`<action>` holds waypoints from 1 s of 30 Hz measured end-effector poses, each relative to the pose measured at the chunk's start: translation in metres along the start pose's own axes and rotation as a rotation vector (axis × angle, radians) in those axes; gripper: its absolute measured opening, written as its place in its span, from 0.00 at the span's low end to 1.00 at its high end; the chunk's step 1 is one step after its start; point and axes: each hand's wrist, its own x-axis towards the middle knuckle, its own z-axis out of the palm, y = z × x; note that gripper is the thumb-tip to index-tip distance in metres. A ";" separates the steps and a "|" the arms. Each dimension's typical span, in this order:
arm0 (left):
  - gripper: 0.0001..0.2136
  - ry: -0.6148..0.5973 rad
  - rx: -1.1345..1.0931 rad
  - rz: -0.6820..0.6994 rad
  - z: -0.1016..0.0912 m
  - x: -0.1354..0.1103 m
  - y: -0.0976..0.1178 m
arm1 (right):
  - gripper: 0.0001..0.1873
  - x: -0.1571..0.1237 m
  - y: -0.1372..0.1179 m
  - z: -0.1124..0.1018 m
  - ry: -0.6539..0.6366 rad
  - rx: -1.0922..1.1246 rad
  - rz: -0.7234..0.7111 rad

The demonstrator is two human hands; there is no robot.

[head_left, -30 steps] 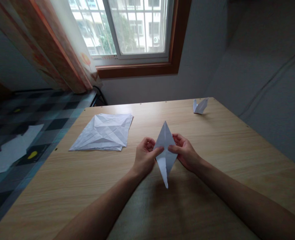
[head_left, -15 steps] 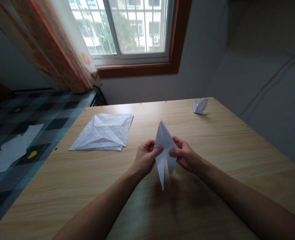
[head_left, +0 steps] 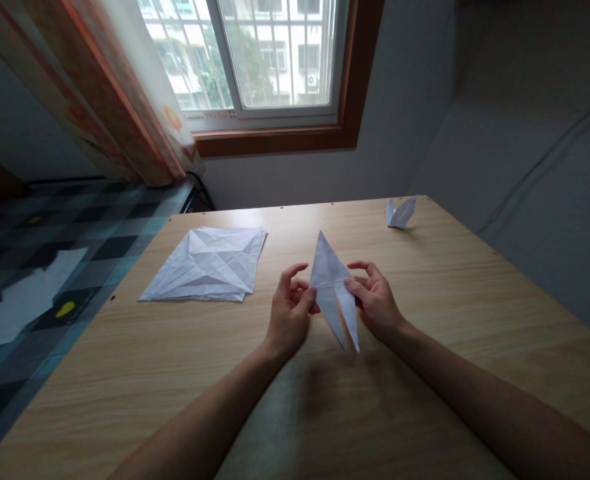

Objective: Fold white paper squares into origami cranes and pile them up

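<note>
A white piece of folded paper [head_left: 329, 273] is held up over the table between both hands. It has one point at the top and two narrow legs with a slit between them, pointing down toward me. My left hand [head_left: 293, 303] pinches its left corner between thumb and lower fingers, with the index finger raised and curled. On the opposite side, my right hand [head_left: 377, 297] grips the right edge, its thumb on the front face and index finger lifted off. The paper's rear side is hidden from me.
Creased white paper sheets [head_left: 219, 263] lie stacked on the left of the wooden table [head_left: 215, 373]. A small folded paper figure [head_left: 401, 213] stands near the far right corner. More white paper [head_left: 25, 300] rests on a checked bed cover [head_left: 99, 233] beyond the left edge.
The folded paper has tilted, so its two legs now point down and to the right. Both index fingers have lifted from it, and the hands have shifted their grip slightly.
</note>
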 end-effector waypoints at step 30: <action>0.10 0.015 0.113 0.102 -0.009 0.006 -0.001 | 0.06 0.002 0.000 -0.001 -0.096 0.061 0.011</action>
